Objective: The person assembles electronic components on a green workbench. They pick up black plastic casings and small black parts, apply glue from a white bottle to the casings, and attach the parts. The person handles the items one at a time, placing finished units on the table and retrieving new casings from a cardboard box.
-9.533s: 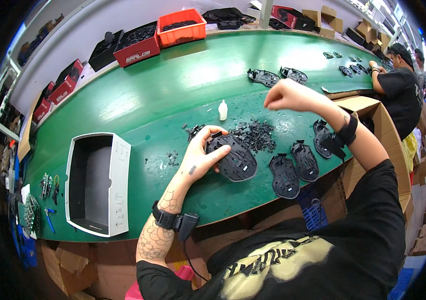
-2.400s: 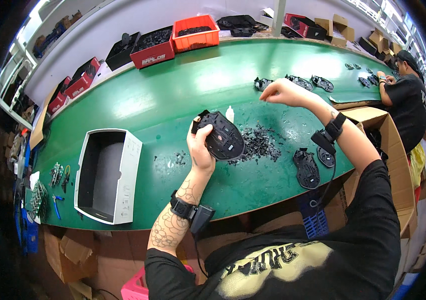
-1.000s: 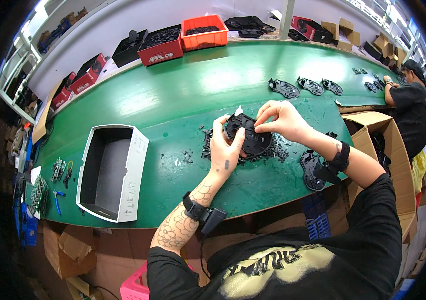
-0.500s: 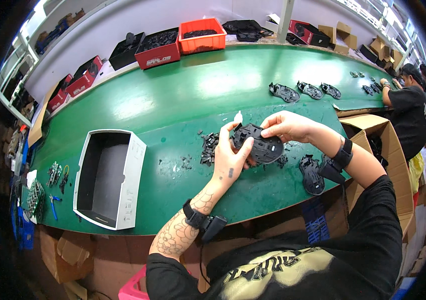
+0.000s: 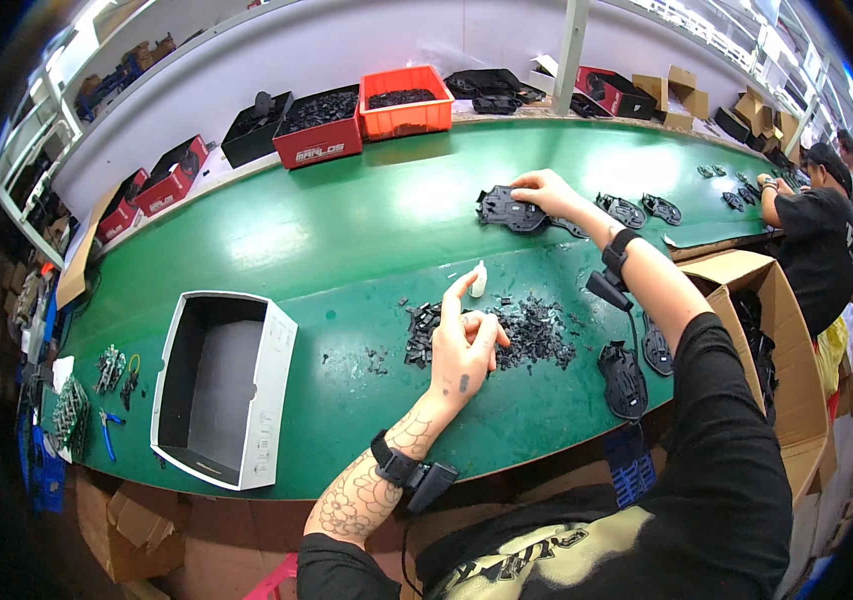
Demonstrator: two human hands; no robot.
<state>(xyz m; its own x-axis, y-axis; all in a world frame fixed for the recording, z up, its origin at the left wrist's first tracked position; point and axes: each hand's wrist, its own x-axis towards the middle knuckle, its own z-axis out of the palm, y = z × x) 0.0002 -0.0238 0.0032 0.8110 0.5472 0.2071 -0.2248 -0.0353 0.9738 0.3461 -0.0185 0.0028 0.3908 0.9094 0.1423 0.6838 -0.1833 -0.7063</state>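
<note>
My right hand [image 5: 547, 192] pinches the edge of a black computer mouse shell [image 5: 507, 210] over the far part of the green bench, partly covering another shell behind it. Over a heap of small black plastic pieces [image 5: 537, 330] is my left hand [image 5: 465, 345], its index finger stretched out and the others loosely bent, with nothing visible in it. Just beyond that index finger stands a small white bottle [image 5: 479, 282]. Two more mouse shells [image 5: 622, 210] lie to the right of my right hand. Near the bench's front edge, below my right forearm, are further shells [image 5: 624, 380].
An open white box [image 5: 272, 400] with a dark inside sits at left, beside blue pliers [image 5: 110, 435] and circuit boards [image 5: 72, 410]. Part-filled red boxes [image 5: 317, 150] and an orange bin [image 5: 407, 118] line the back. A cardboard carton [image 5: 797, 400] and a co-worker [image 5: 817, 240] are at right.
My right hand has carried the mouse shell away from my left hand, to the far part of the bench. My left hand has let go of it, uncovering the heap of pieces.
</note>
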